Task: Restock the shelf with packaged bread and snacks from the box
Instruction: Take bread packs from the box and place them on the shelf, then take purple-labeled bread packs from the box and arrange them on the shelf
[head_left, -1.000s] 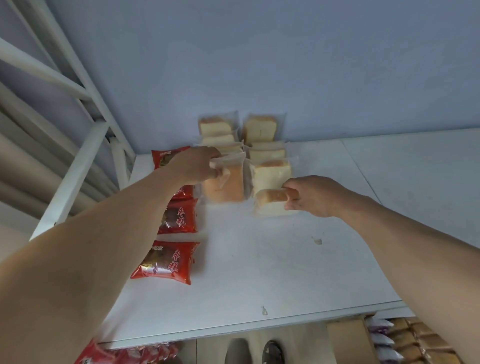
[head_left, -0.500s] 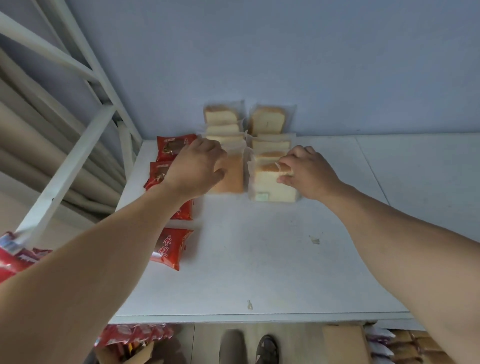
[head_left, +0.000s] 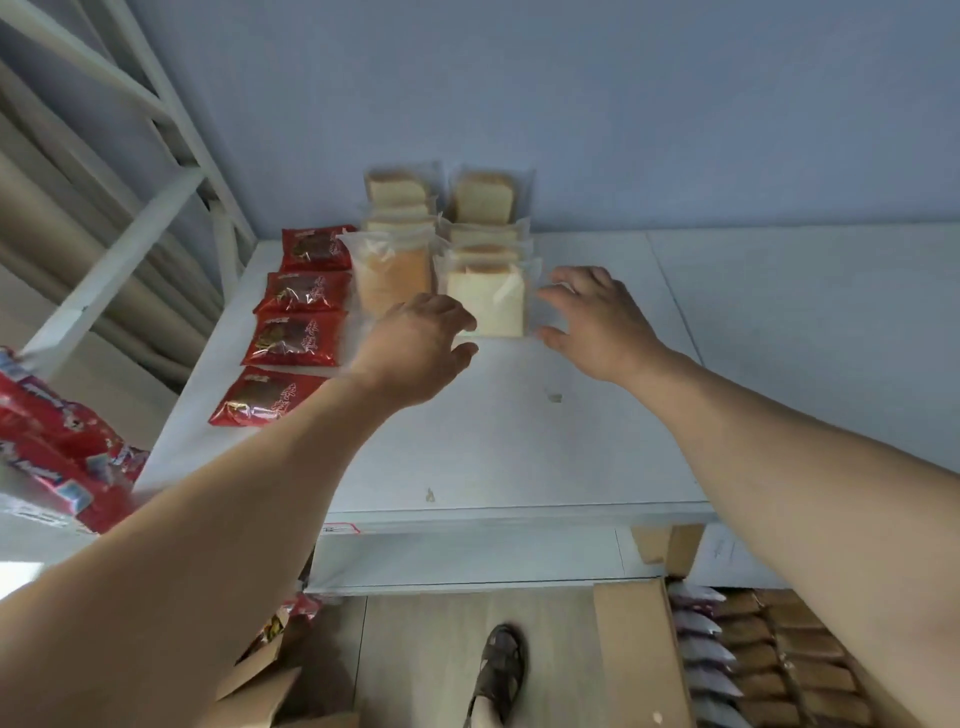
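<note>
- The packaged bread (head_left: 485, 304) stands upright on the white shelf (head_left: 498, 447), at the front of two rows of clear-wrapped slices that run back to the blue wall (head_left: 571, 104).
- The front pack of the left row (head_left: 393, 278) holds a darker, orange-toned slice; the front pack of the right row holds a pale one.
- The left hand (head_left: 421, 348) hovers just in front of the two front packs, fingers loosely curled, holding nothing.
- The right hand (head_left: 592, 317) is just beside the right-row front pack, fingers spread and relaxed; whether the fingertips touch the wrapper cannot be told.
- Step in hand, as judged: both bread rows are squared up and the hands are free of them.
- Next move, as judged: reach down to the cardboard box (head_left: 748, 654) on the floor at lower right, which shows rows of brown packaged items, and take further stock for the bare shelf area to the right.
- Four red snack packets (head_left: 301, 306) lie flat in a column left of the bread. Their printed characters are too blurred to read.
- More red packaging (head_left: 57, 457) shows at the far left edge; its print is illegible.
- A sandalled foot (head_left: 496, 670) is visible on the floor below the shelf.
</note>
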